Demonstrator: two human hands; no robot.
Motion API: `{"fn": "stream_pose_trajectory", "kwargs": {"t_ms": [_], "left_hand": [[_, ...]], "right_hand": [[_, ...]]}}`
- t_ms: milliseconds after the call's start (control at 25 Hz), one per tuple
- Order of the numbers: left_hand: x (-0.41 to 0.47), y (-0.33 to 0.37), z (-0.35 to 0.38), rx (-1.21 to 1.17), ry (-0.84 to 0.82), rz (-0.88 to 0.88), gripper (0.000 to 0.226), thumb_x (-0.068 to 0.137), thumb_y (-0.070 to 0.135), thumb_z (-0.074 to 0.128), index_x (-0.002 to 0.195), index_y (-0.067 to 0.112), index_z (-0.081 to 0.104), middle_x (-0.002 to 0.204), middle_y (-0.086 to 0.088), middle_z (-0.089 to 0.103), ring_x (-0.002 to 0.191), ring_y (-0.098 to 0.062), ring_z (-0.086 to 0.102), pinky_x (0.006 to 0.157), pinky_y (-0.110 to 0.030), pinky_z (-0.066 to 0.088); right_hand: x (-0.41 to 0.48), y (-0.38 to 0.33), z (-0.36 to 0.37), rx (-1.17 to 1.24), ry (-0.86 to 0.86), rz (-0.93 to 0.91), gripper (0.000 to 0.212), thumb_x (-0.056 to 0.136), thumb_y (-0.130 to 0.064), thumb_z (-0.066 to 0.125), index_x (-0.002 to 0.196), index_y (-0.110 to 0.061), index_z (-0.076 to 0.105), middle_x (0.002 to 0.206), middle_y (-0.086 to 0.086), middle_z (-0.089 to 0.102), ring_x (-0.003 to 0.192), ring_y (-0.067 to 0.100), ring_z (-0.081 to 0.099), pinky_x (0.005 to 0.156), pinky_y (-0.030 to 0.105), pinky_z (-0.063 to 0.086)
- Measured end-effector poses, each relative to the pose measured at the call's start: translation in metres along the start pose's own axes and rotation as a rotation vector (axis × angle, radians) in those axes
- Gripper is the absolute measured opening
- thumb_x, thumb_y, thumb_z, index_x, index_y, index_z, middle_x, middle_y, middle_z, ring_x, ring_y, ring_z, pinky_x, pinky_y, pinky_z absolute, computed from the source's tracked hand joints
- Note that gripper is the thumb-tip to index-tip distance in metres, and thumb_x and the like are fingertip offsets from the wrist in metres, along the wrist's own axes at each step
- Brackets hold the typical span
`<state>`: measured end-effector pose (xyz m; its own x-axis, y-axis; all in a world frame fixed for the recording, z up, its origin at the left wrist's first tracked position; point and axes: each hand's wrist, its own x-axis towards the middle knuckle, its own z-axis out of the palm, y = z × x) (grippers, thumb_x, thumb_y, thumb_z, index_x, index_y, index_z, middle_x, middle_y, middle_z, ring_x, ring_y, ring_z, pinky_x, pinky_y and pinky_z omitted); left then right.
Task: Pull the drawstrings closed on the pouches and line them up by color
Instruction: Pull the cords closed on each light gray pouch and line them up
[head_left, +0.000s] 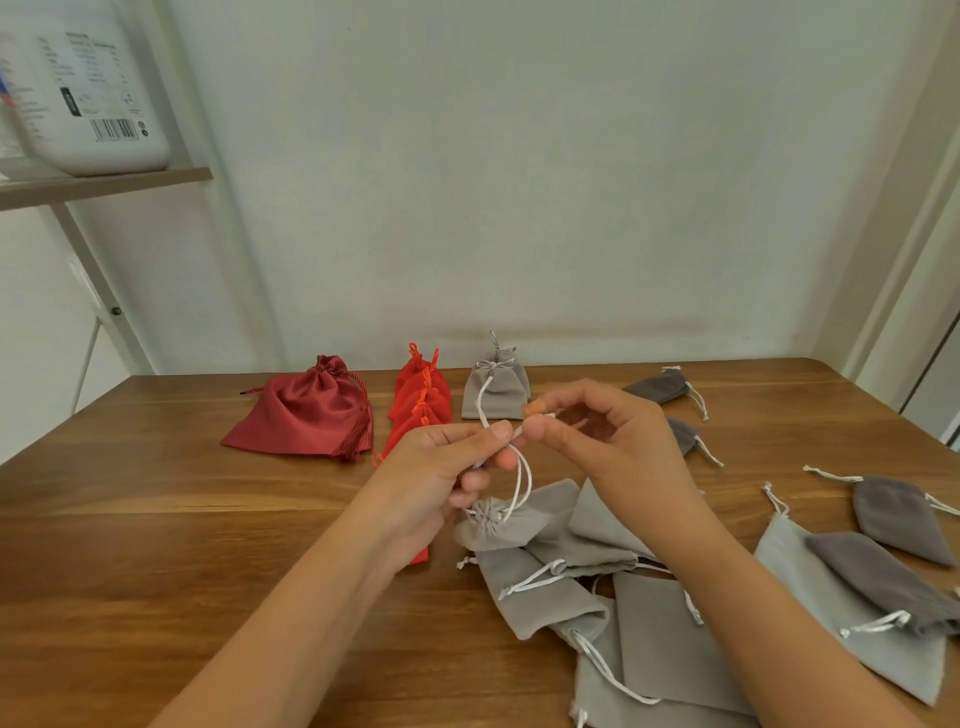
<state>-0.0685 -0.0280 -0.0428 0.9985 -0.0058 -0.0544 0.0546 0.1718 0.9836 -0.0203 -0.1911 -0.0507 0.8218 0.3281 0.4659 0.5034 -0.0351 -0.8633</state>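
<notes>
Light grey pouch (501, 526), mouth gathered, dangling just below left hand (441, 467); white drawstring (525, 480) pinched there and, close beside, by right hand (597, 436). Risk: cord slipping from either pinch, pouch dropping into unsorted grey pile (649, 649) under right wrist.

A single wide-angle camera, worn on the person's head, gives the only view. It faces forward and tilts down across the table (156, 519) toward a pale wall (519, 182) beyond the far edge. Both forearms enter from the bottom edge. The left hand (431, 483) and right hand (613, 441) sit close under the lens near mid-frame, pinching a drawstring (529, 480). A shelf (104, 182) slants at upper left.
</notes>
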Motion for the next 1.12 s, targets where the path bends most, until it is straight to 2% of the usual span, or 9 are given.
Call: {"fn": "stream_pose_trajectory", "kwargs": {"t_ms": [120,320,480,600,720,800,920,1040,1120], "left_hand": [[0.002,0.0,-0.001,-0.107,0.039,0.039,0.023,0.075,0.023,0.062,0.082,0.003,0.07,0.061,0.001,0.063,0.047,-0.004,0.045,0.04,-0.011,0.035],[0.002,0.001,-0.003,-0.155,0.0,0.061,0.02,0.078,0.025,0.06,0.077,0.01,0.075,0.067,-0.001,0.064,0.054,-0.006,0.053,0.047,-0.014,0.044],[0.001,0.004,-0.008,-0.001,-0.069,0.091,0.017,0.074,0.017,0.063,0.076,0.011,0.078,0.071,-0.004,0.069,0.062,-0.008,0.058,0.057,-0.015,0.049],[0.004,0.004,-0.016,0.181,0.066,0.219,0.016,0.07,0.008,0.071,0.084,0.003,0.075,0.072,-0.009,0.072,0.065,-0.014,0.063,0.064,-0.018,0.052],[0.006,-0.001,-0.018,0.45,0.248,0.401,0.014,0.07,0.004,0.078,0.08,0.011,0.072,0.077,-0.005,0.074,0.071,-0.015,0.068,0.065,-0.018,0.053],[0.007,-0.003,-0.017,0.456,0.316,0.463,0.015,0.07,0.007,0.08,0.077,0.013,0.069,0.074,-0.001,0.073,0.068,-0.013,0.068,0.062,-0.018,0.052],[0.007,-0.009,-0.01,0.362,0.349,0.49,0.014,0.07,0.01,0.08,0.077,0.012,0.068,0.073,-0.002,0.072,0.068,-0.016,0.069,0.065,-0.025,0.054],[0.002,-0.013,-0.001,0.351,0.342,0.54,0.012,0.07,0.009,0.08,0.076,0.012,0.07,0.074,-0.002,0.074,0.073,-0.018,0.07,0.07,-0.028,0.056],[0.0,-0.014,0.0,0.37,0.342,0.593,0.01,0.07,0.01,0.079,0.075,0.015,0.072,0.074,0.002,0.073,0.072,-0.015,0.07,0.068,-0.023,0.055]], "right_hand": [[0.001,0.003,0.002,0.015,-0.162,0.148,0.04,0.06,-0.037,0.081,0.092,-0.016,0.067,0.087,0.0,0.072,0.08,0.018,0.066,0.074,0.032,0.053],[0.0,0.011,0.003,-0.11,-0.179,0.184,0.007,0.083,-0.021,0.071,0.086,-0.018,0.076,0.078,0.002,0.072,0.076,0.02,0.066,0.076,0.037,0.054],[0.002,0.009,0.0,0.04,-0.187,0.174,0.014,0.091,-0.016,0.061,0.094,-0.016,0.074,0.088,0.004,0.073,0.088,0.017,0.067,0.083,0.029,0.053],[0.001,0.001,-0.002,0.188,-0.194,0.193,0.02,0.08,-0.025,0.064,0.088,-0.008,0.072,0.082,0.003,0.073,0.077,0.009,0.065,0.072,0.016,0.049],[-0.001,0.0,0.002,0.168,-0.236,0.164,0.018,0.074,-0.03,0.069,0.081,-0.014,0.074,0.079,0.003,0.072,0.075,0.011,0.064,0.072,0.019,0.049],[-0.002,-0.001,0.005,0.142,-0.217,0.138,0.02,0.077,-0.031,0.067,0.08,-0.013,0.076,0.081,0.003,0.074,0.078,0.016,0.067,0.078,0.02,0.051],[-0.003,-0.003,0.004,0.078,-0.154,0.118,0.038,0.089,-0.038,0.053,0.081,-0.01,0.077,0.084,0.0,0.075,0.089,0.014,0.068,0.085,0.009,0.044],[-0.001,0.0,0.006,0.062,-0.138,0.19,0.039,0.088,-0.043,0.053,0.089,-0.012,0.078,0.09,0.005,0.075,0.094,0.019,0.069,0.093,0.03,0.049],[-0.002,0.0,0.01,0.134,-0.13,0.249,0.036,0.086,-0.04,0.057,0.093,-0.012,0.077,0.092,0.002,0.075,0.095,0.014,0.069,0.09,0.027,0.049]]}}
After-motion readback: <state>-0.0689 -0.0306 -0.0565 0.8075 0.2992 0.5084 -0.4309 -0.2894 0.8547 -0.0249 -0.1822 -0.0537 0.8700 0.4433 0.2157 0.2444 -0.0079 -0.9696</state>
